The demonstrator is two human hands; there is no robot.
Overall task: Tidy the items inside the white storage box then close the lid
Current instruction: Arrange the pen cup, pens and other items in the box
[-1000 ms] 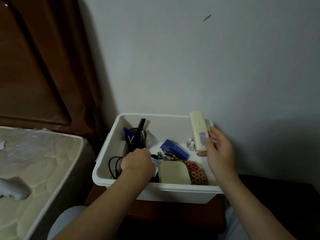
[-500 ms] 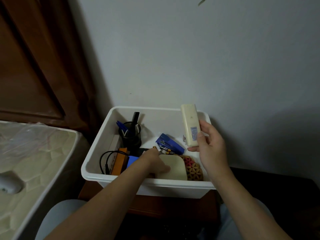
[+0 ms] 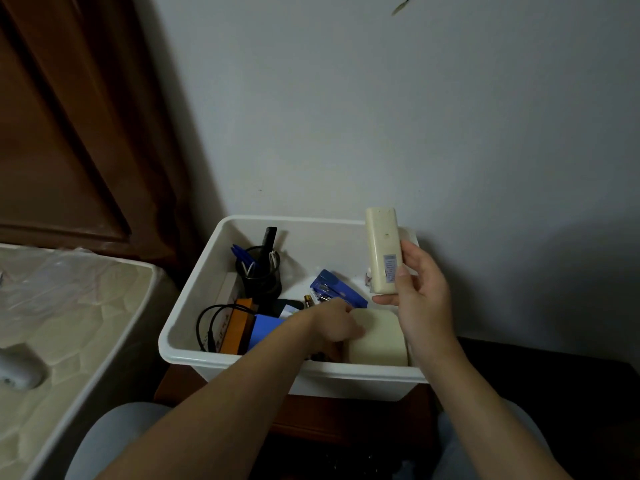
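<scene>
Box: the white storage box (image 3: 242, 358) stands open on a wooden stand against the wall; no lid is in view.
Right hand: the right hand (image 3: 420, 303) holds a cream remote control (image 3: 382, 251) upright over the box's far right corner, thumb across its label, fingers curled behind.
Left hand: the left hand (image 3: 334, 323) reaches down at the near edge onto a cream square case (image 3: 379, 337); its fingers are partly hidden, so I cannot tell whether they grip or only press.
Risk, remote: held near its lower end, it could tip and drop onto the blue stapler (image 3: 337, 289).
Risk, clutter: shifting the case could scatter the small batteries beside the stapler.
Risk, lid: the tall comb in the black pen cup (image 3: 261, 275) may foul closing.
</scene>
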